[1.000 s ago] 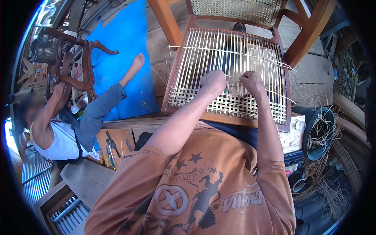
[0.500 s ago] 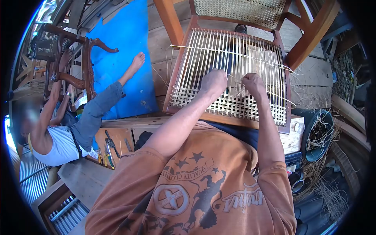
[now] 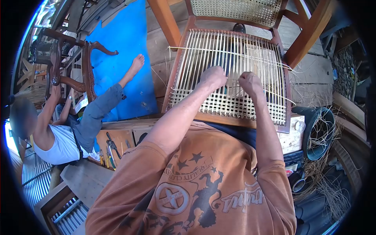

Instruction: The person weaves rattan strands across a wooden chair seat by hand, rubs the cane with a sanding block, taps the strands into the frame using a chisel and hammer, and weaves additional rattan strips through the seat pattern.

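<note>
The chair seat frame point(image 3: 288, 98) lies in front of me, strung with many pale lengthwise cane strands point(image 3: 192, 62). Toward my body, cross strands form a woven band point(image 3: 219, 103) of open squares. My left hand point(image 3: 214, 77) is closed just above the middle of the seat, fingers pinched. Close on its right, my right hand point(image 3: 251, 83) is also closed, knuckles up. A thin cane strand seems to run between the two hands; the fingertips hide most of it. Farther up, a loose cross strand point(image 3: 211, 49) passes over the lengthwise ones, its ends sticking out past the frame.
The caned backrest point(image 3: 237, 7) rises beyond the seat. Left, a co-worker point(image 3: 58, 141) sits beside a dark carved chair point(image 3: 88, 70), one leg over a blue sheet point(image 3: 125, 47). Pliers point(image 3: 112, 147) lie on a wooden surface. A dark bucket point(image 3: 309, 149) of cane scraps stands right.
My left hand has shifted slightly up and left, and my right hand slightly left. The co-worker's head and arms have moved a little. The weave looks the same.
</note>
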A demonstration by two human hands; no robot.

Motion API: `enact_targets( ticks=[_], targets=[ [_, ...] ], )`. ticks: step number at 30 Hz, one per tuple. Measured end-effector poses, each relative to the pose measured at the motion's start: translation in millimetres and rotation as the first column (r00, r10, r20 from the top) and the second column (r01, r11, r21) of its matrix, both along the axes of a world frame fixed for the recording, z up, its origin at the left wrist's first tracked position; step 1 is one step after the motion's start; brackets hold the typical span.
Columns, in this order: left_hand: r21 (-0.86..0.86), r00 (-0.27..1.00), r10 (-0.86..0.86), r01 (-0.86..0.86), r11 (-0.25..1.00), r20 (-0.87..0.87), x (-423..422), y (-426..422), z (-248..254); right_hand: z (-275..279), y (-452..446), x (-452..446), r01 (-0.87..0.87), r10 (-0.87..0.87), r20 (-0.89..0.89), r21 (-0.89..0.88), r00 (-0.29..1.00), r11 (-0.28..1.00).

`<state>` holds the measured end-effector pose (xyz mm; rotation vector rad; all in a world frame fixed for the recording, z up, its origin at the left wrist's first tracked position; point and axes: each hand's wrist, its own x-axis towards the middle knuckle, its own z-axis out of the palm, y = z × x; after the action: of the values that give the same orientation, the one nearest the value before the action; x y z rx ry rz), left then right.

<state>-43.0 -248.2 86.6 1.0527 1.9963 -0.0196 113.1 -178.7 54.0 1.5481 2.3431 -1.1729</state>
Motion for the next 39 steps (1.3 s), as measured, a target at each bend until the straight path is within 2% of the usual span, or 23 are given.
enact_targets(
  ticks=[3, 4, 7, 8, 11, 15, 16, 18, 19, 21, 24, 25, 27, 29, 31, 33, 35, 36, 39],
  targets=[
    [-0.017, 0.962, -0.096, 0.095, 0.995, -0.257, 14, 1, 16, 4, -5, -2, 0.006, -0.007, -0.041, -0.031, 0.999, 1.000],
    [0.073, 0.940, -0.106, 0.137, 0.988, -0.323, 19, -5, 5, -2, -5, 2, 0.002, -0.003, -0.072, -0.008, 0.997, 1.000],
    [0.351, 0.934, 0.139, -0.016, 0.936, -0.328, 19, -16, -10, -5, -2, 7, 0.027, -0.026, -0.120, 0.014, 0.993, 1.000],
    [0.346, 0.954, 0.129, -0.028, 0.938, -0.271, 18, -22, -10, -4, -1, 6, 0.022, -0.019, -0.109, 0.025, 0.994, 0.999],
    [0.080, 0.983, 0.078, -0.065, 0.995, -0.169, 22, -22, -9, -4, -1, 6, 0.003, -0.001, -0.096, 0.025, 0.995, 1.000],
    [0.055, 0.973, 0.128, -0.120, 0.991, -0.192, 19, -13, -7, -10, 0, 7, -0.029, 0.040, -0.088, 0.129, 0.995, 0.991],
    [-0.047, 0.977, 0.173, -0.180, 0.983, -0.124, 12, -7, -11, -11, 0, 8, -0.027, 0.039, -0.095, 0.130, 0.995, 0.991],
    [0.026, 0.974, 0.226, -0.226, 0.974, 0.010, -2, -9, -33, -15, 1, 11, -0.021, 0.035, -0.108, 0.131, 0.994, 0.991],
    [0.043, 0.967, 0.242, -0.245, 0.969, 0.075, -6, -11, -36, -26, 3, 12, -0.077, 0.085, -0.044, 0.142, 0.995, 0.987],
    [-0.004, 0.954, 0.289, -0.289, 0.957, 0.081, -3, -10, -18, -50, 9, 16, -0.193, 0.181, 0.087, 0.151, 0.980, 0.970],
    [-0.011, 0.945, 0.310, -0.310, 0.951, 0.102, 1, -11, -11, -34, 6, 10, -0.188, 0.180, 0.100, 0.087, 0.979, 0.978],
    [-0.005, 0.944, 0.311, -0.312, 0.950, 0.108, 2, -13, -10, -21, 3, 2, -0.131, 0.126, 0.105, 0.042, 0.987, 0.991],
    [0.102, 0.979, 0.198, -0.192, 0.976, -0.057, 6, -20, -8, 3, -3, -11, -0.011, 0.017, 0.121, -0.050, 0.992, 0.999],
    [0.193, 0.968, 0.098, -0.053, 0.980, -0.230, 8, -23, -3, 0, -3, -11, -0.024, 0.026, 0.111, -0.017, 0.993, 1.000],
    [0.032, 0.970, 0.061, -0.055, 0.998, -0.234, 10, -23, -4, 3, -4, -6, -0.020, 0.024, 0.078, -0.055, 0.997, 0.998],
    [-0.005, 0.962, 0.008, -0.010, 1.000, -0.273, 11, -22, -8, 2, 1, -7, -0.038, 0.045, 0.120, -0.057, 0.992, 0.998],
    [-0.008, 0.973, 0.088, -0.092, 0.996, -0.215, 11, -19, 0, 7, -2, -11, -0.030, 0.038, 0.165, -0.051, 0.986, 0.998],
    [0.027, 0.974, 0.130, -0.127, 0.992, -0.185, 7, -19, -3, -3, -3, -10, -0.024, 0.023, 0.143, 0.005, 0.989, 1.000],
    [0.018, 0.965, 0.262, -0.263, 0.965, 0.021, -10, -19, -17, -2, -3, -4, -0.024, 0.024, 0.041, -0.002, 0.999, 1.000]
  ],
)
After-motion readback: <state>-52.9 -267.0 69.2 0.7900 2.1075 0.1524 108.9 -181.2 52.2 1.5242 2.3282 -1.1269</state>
